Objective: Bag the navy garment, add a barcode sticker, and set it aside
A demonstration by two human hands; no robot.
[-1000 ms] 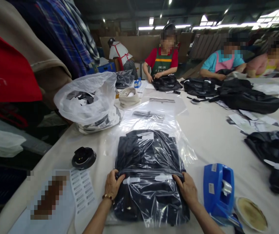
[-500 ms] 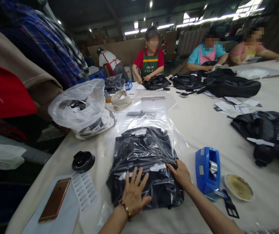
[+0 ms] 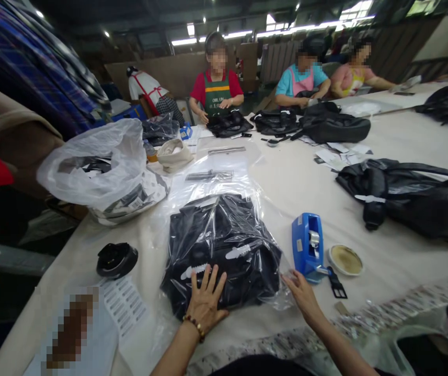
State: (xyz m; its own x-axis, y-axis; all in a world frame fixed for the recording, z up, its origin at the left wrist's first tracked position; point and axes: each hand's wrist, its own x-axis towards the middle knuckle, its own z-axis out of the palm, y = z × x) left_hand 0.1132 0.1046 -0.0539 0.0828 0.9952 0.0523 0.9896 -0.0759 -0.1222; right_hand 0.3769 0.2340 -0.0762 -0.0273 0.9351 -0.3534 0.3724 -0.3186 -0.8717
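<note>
A black backpack-like bag (image 3: 224, 235) lies flat before me inside a clear plastic bag (image 3: 235, 185), whose loose end stretches away across the table. My left hand (image 3: 207, 300) rests on its lower front, palm down with fingers spread. On the right, my right hand (image 3: 301, 293) pinches the loose side edge of the plastic between thumb and fingers. Two white wrapped strips show on the black bag under the film. Just beyond my right hand stands a blue tape dispenser (image 3: 302, 245), beside a round dish (image 3: 346, 260) and a black buckle (image 3: 337, 286).
To the left are a sheet of labels (image 3: 125, 308), a black round item (image 3: 117, 260), a blurred-out object (image 3: 70, 329) and a white plastic sack (image 3: 94, 172). Black bags (image 3: 412, 198) lie to the right. Several co-workers sit or stand across the table (image 3: 278, 183).
My right hand has moved from the black bag's right side outward to the plastic's edge, pulling it sideways. My left hand stays on the bag. The camera view has turned right.
</note>
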